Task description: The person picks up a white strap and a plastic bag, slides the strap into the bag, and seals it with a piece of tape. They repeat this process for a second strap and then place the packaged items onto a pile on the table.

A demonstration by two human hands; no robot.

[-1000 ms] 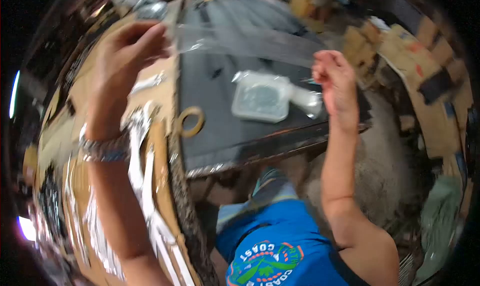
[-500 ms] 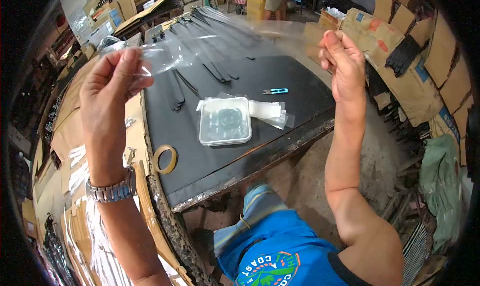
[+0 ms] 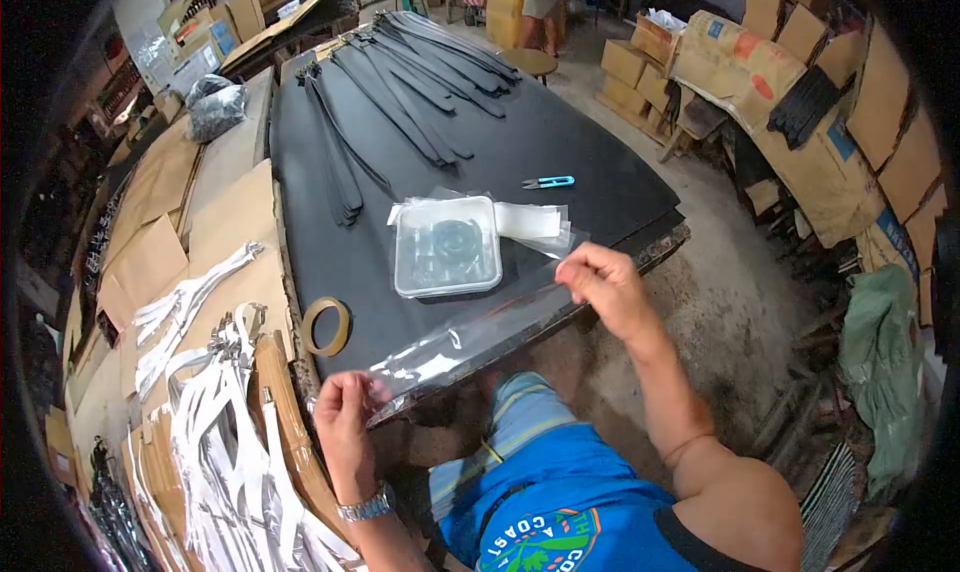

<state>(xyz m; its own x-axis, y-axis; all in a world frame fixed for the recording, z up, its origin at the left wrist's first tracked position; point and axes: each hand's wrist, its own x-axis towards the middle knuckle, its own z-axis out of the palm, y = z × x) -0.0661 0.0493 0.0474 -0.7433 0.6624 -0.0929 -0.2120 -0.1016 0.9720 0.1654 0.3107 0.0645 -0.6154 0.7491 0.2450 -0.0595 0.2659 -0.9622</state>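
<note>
A long, narrow clear plastic sleeve is stretched low over the front edge of the black-topped table. My left hand pinches its near-left end, and my right hand pinches the other end, higher up. Just beyond the sleeve sits a translucent square plastic box with coiled clear material inside. White strips in clear plastic lie against the box's right side. A roll of tan tape rests above my left hand, and blue-handled thread snips lie farther back.
Black straps fan across the table's far half. To the left, white straps with metal clips are heaped on cardboard. Cardboard boxes and a stool stand beyond the table. Another person is at the back.
Both hands have come down from head height toward the table's front edge, my left hand also moving right. The plastic sleeve has come down with them, still stretched between the two.
</note>
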